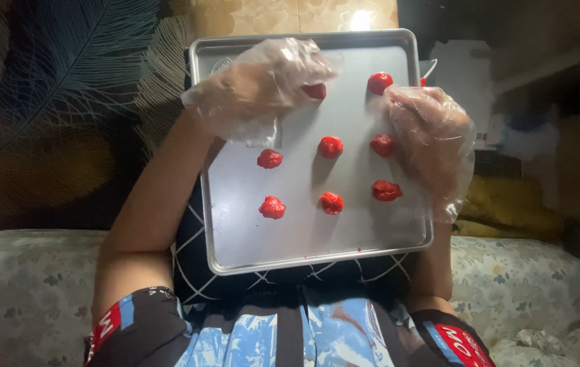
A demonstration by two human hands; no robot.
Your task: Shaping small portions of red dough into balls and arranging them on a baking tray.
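— Where's the red dough ball (315, 91) they're handling?
— Upper middle of the baking tray (249, 238), right at the fingertips of the left hand (259, 85). Fingers curled down onto it, pinching or pressing; hand mostly closed around that one piece.
— And the other hand?
— Right hand (433, 143) sits over the tray's right edge, fingers loosely bent. Nothing visibly gripped; I can't tell whether it touches the tray. Nearest to it, a dough ball at top right (380, 82) and another just beside its knuckles (382, 144).
— How does the piece look?
— Small, bright red, rough and lumpy, partly hidden by the glove plastic.
— Gloves?
— Both hands in thin, clear, crinkled disposable gloves, loose at the wrists.
— Rest of the tray?
— Silver, rimmed, rectangular. Eight red lumps altogether, in rough rows, spaced apart, none touching.
— Surroundings?
— Tray lies on a dark grid-patterned cushion (191, 268) on the person's lap. Pale floral sofa (25, 285) to either side, feather-pattern rug (65, 102) beyond.
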